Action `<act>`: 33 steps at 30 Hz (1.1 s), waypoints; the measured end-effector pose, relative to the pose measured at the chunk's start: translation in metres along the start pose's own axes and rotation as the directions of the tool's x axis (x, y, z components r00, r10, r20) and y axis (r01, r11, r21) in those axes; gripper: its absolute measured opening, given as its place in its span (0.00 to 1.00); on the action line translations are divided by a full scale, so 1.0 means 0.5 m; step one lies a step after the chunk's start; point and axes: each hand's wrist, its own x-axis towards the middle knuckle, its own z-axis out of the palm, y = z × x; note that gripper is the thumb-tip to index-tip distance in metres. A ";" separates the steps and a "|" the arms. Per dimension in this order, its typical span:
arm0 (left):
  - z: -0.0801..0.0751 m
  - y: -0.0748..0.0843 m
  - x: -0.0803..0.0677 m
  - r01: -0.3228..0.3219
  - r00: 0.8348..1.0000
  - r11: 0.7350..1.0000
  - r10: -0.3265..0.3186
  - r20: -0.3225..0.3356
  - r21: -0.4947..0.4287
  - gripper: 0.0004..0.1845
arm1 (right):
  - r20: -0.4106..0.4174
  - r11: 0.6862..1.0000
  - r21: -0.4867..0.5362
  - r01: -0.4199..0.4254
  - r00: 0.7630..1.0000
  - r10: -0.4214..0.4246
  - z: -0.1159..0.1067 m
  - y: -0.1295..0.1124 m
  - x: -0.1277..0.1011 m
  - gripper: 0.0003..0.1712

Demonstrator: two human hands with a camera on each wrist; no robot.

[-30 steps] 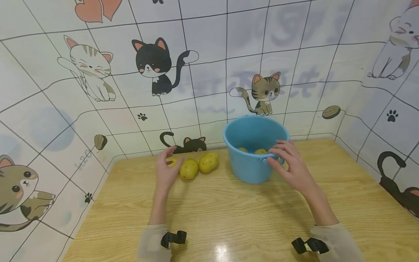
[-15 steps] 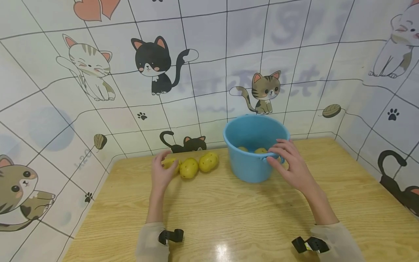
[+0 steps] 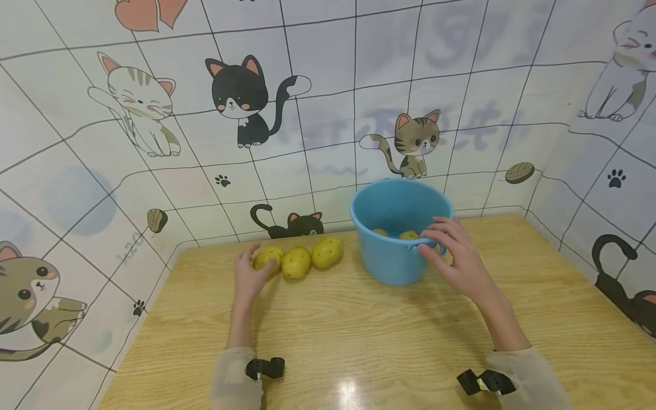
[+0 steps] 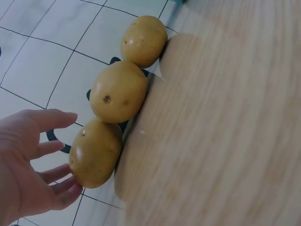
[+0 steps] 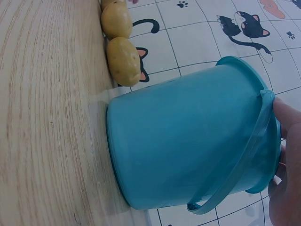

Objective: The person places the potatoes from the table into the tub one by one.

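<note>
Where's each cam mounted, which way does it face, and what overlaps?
Head: on the person's head, facing forward and down at table, blue bucket and wall; left hand, right hand, sleeves show.
Left wrist: on that wrist, facing the row of three potatoes, picture turned sideways; left hand at left edge.
Right wrist: on that wrist, facing the blue bucket's side; part of right hand at right edge.
Shared: head and left wrist both show the row of three potatoes.

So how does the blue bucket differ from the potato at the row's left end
The bucket is blue; the potato is yellow. The bucket is far larger than the potato. The right hand grips the bucket; the left hand is spread open beside the potato. Both rest on the table.
</note>
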 end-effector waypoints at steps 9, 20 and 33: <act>-0.002 -0.024 0.003 0.000 0.998 1.000 -0.001 0.059 0.011 0.39 | 0.000 1.000 -0.007 0.001 1.000 -0.001 -0.002 0.000 0.001 0.11; -0.008 -0.036 0.004 0.052 0.998 0.998 -0.051 0.049 -0.019 0.38 | -0.002 1.000 -0.010 -0.009 1.000 0.009 0.000 0.003 -0.001 0.11; -0.013 -0.032 -0.002 0.098 0.995 0.995 -0.098 0.011 -0.018 0.36 | -0.003 1.000 0.003 0.000 1.000 0.000 0.002 0.005 -0.002 0.10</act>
